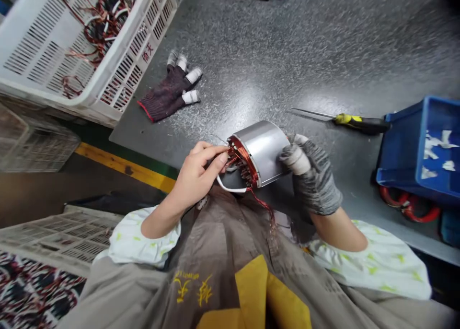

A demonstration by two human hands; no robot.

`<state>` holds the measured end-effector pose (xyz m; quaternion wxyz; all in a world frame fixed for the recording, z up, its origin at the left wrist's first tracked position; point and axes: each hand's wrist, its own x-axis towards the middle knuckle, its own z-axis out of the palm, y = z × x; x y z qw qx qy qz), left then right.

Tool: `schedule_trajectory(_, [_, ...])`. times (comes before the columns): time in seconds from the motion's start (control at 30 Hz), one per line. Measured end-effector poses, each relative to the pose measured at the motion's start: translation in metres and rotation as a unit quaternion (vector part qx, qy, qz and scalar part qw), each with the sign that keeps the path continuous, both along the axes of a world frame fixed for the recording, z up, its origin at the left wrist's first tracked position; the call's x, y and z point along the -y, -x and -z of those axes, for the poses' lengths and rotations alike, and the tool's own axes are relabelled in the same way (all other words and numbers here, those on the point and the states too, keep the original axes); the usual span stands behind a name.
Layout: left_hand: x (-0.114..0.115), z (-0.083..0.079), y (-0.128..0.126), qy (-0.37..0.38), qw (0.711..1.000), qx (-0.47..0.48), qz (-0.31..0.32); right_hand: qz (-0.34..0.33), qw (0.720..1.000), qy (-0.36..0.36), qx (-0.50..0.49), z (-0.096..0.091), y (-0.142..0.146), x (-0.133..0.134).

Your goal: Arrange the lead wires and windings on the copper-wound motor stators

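One yellow cloth (252, 286) at six o'clock; one stator (266, 149) held by right hand (316, 175), wires (233, 161) pinched by left hand (199, 170).

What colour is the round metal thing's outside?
The metal casing is shiny silver; the head view shows it.

The bare left hand (201, 171) pinches red-brown copper wires (233, 160) at the left end of a silver metal cylinder (266, 149); the grey-gloved right hand (313, 175) holds its right end.
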<state>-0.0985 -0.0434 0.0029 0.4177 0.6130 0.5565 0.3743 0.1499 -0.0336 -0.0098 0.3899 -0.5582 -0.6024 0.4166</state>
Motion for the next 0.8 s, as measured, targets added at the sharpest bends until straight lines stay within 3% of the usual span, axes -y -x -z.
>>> schedule_trajectory(0.13, [0.004, 0.008, -0.002, -0.037, 0.999, -0.014, -0.002, 0.075, 0.997, 0.011, -0.007, 0.011, 0.006, 0.005])
schedule_trajectory(0.27, [0.008, 0.016, -0.007, -0.082, 0.996, -0.008, -0.02, 0.064, 0.997, 0.025, -0.03, 0.016, -0.009, -0.009])
schedule_trajectory(0.47, [0.004, 0.004, 0.002, -0.043, 0.997, -0.036, 0.05, -0.052, 0.991, 0.124, -0.001, -0.021, -0.023, -0.042])
schedule_trajectory(0.67, [0.001, -0.009, 0.016, 0.012, 0.997, -0.01, 0.073, -0.065, 0.986, 0.095, 0.12, -0.042, -0.019, -0.05])
schedule_trajectory(0.8, [0.0, -0.01, 0.018, 0.008, 0.998, -0.009, 0.069, -0.069, 0.985, 0.116, 0.104, -0.044, -0.019, -0.052])
